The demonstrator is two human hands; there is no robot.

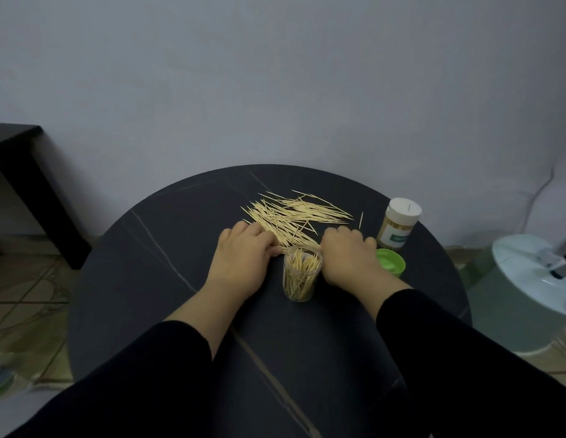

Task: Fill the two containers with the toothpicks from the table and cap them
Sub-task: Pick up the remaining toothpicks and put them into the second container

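Observation:
A heap of loose toothpicks [294, 214] lies on the round dark table [155, 263]. An open clear container [301, 275], partly filled with toothpicks, stands upright in front of the heap. My left hand [243, 257] lies palm down left of it, fingers curled onto the near edge of the heap. My right hand [348, 254] lies palm down right of the container, fingers curled at the heap's right end; what the fingertips hold is hidden. A green cap [392, 262] sits just right of my right hand. A second container [400, 224], full and closed with a white cap, stands behind it.
A single stray toothpick [361, 220] lies between the heap and the white-capped container. A black side table [19, 172] stands at the far left by the wall. A white and pale green appliance [528, 289] stands on the floor to the right.

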